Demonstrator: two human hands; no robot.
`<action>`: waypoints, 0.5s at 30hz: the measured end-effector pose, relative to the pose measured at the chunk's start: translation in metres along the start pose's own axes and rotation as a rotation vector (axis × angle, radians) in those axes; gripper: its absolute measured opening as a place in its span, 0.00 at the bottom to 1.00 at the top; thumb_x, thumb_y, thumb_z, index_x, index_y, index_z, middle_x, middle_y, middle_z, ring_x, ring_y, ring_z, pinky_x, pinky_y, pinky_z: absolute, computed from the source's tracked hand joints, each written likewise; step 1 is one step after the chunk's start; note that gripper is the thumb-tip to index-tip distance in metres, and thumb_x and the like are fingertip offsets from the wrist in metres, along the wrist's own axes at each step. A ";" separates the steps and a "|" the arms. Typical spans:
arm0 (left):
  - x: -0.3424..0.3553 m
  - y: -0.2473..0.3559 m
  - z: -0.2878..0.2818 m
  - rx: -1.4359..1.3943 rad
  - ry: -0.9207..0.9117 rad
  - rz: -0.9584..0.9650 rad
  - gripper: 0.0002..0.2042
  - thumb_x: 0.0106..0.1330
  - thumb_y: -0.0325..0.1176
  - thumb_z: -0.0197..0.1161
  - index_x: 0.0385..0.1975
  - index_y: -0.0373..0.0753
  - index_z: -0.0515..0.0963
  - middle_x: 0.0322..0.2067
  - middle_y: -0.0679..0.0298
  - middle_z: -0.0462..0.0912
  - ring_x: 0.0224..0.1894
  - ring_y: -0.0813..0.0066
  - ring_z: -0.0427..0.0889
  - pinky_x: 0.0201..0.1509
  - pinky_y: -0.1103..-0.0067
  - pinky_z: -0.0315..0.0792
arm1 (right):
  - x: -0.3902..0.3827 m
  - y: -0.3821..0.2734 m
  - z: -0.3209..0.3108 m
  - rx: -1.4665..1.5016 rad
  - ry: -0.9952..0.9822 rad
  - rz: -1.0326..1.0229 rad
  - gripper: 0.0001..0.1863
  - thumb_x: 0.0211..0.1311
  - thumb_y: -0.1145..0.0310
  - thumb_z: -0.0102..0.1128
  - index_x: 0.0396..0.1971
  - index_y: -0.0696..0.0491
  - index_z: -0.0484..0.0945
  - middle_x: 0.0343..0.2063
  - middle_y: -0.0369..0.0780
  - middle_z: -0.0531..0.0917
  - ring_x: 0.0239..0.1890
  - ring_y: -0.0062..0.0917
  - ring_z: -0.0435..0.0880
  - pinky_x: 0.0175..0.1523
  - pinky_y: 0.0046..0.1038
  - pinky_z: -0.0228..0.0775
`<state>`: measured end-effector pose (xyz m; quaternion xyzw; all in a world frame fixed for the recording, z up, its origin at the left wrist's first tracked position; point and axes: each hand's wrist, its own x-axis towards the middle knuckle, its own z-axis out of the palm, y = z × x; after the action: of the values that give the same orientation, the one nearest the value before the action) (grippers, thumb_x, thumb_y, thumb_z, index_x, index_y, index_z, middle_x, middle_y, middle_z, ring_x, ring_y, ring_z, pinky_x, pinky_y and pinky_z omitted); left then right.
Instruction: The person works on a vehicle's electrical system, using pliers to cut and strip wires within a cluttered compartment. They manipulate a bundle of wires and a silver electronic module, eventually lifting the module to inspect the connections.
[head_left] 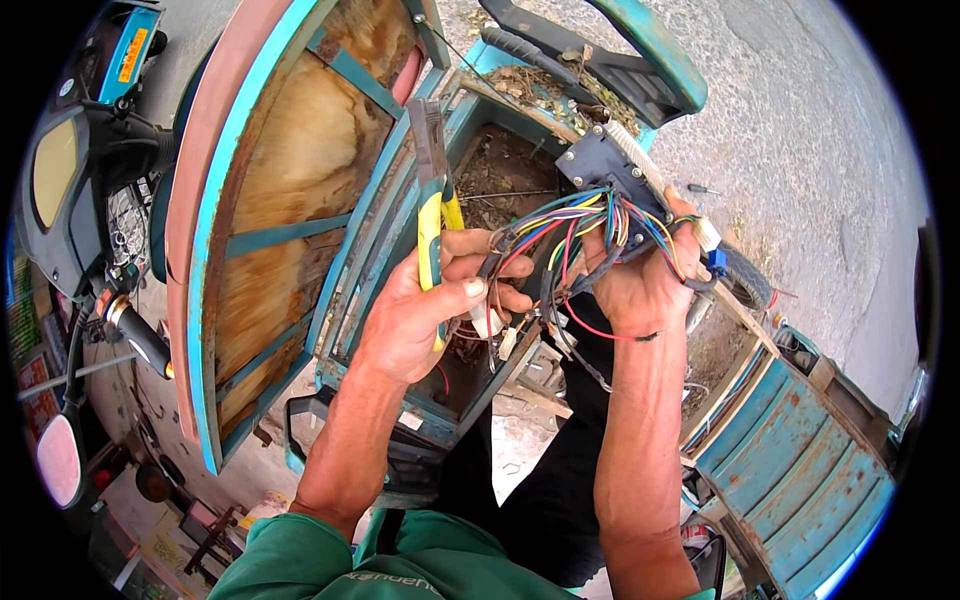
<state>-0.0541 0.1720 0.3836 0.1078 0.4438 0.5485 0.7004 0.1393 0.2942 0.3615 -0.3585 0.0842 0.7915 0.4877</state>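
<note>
While both hands grip pliers (432,215) and wire bundle (580,235), a rusty teal panel (280,230) crowds the left

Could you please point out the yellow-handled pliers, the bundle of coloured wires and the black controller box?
yellow-handled pliers (430,235): head view, on the yellow handle above the left hand.
bundle of coloured wires (570,222): head view, mid-bundle between the hands.
black controller box (597,160): head view, on its dark face.
</note>
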 end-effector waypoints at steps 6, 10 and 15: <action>-0.001 -0.005 -0.003 0.039 -0.019 0.019 0.30 0.61 0.28 0.63 0.65 0.31 0.66 0.53 0.39 0.80 0.44 0.53 0.87 0.48 0.62 0.80 | 0.000 0.000 -0.002 0.004 -0.019 -0.002 0.23 0.63 0.56 0.63 0.45 0.62 0.78 0.38 0.47 0.86 0.38 0.36 0.87 0.48 0.36 0.84; -0.001 -0.007 -0.001 0.044 -0.001 0.029 0.29 0.61 0.28 0.63 0.64 0.31 0.66 0.51 0.39 0.81 0.41 0.55 0.87 0.46 0.63 0.81 | 0.000 0.001 -0.003 0.009 0.003 -0.010 0.22 0.63 0.56 0.63 0.45 0.62 0.78 0.38 0.47 0.86 0.38 0.36 0.87 0.48 0.36 0.84; 0.000 -0.009 0.001 0.000 -0.033 0.039 0.26 0.63 0.24 0.58 0.63 0.32 0.67 0.49 0.42 0.82 0.38 0.59 0.87 0.43 0.68 0.80 | -0.001 -0.003 -0.006 0.015 0.014 -0.004 0.21 0.63 0.56 0.63 0.43 0.60 0.78 0.37 0.46 0.86 0.39 0.36 0.87 0.46 0.38 0.84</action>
<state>-0.0471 0.1686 0.3784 0.1251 0.4300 0.5601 0.6969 0.1447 0.2919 0.3589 -0.3605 0.0929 0.7875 0.4912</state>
